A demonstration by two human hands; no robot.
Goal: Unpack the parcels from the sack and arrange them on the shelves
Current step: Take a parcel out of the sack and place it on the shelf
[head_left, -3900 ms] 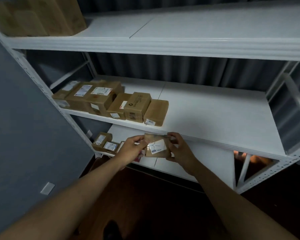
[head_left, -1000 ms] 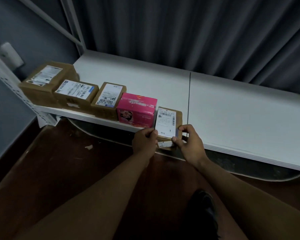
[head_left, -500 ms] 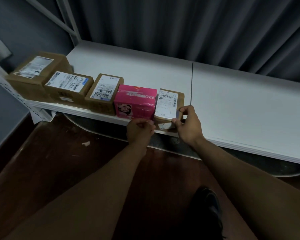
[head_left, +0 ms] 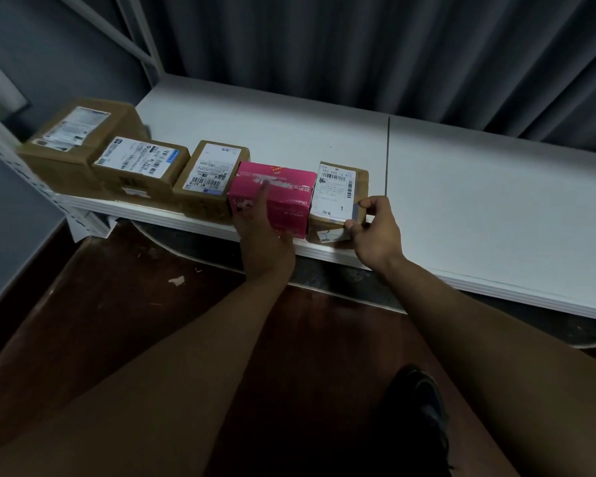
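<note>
Right hand (head_left: 375,232): curled at the near right corner of the labelled brown parcel (head_left: 338,201); thumb and fingertips pinching that corner, as half a second ago.
Left hand (head_left: 264,235): fingers straight, laid flat over the front and top of the pink box (head_left: 276,197); half a second ago curled below the shelf edge, clear of the box; holding nothing.
Labelled brown parcel: on the lowest white shelf (head_left: 461,201), at its front edge, right end of the row, just beside the pink box; pushed further back onto the board than a second ago.
Row to the left: three brown parcels, each with a white label on top; nearest one (head_left: 212,177) touching the pink box, then a flat one (head_left: 141,166), then the largest (head_left: 80,139) by the perforated white upright (head_left: 21,166).
Shelf: seam (head_left: 387,156) between two boards just right of the held parcel.
Behind: grey pleated curtain (head_left: 358,53).
Below: dark reddish floor (head_left: 135,287); white scrap (head_left: 177,280) on it; dark shoe (head_left: 417,414) between the forearms.
</note>
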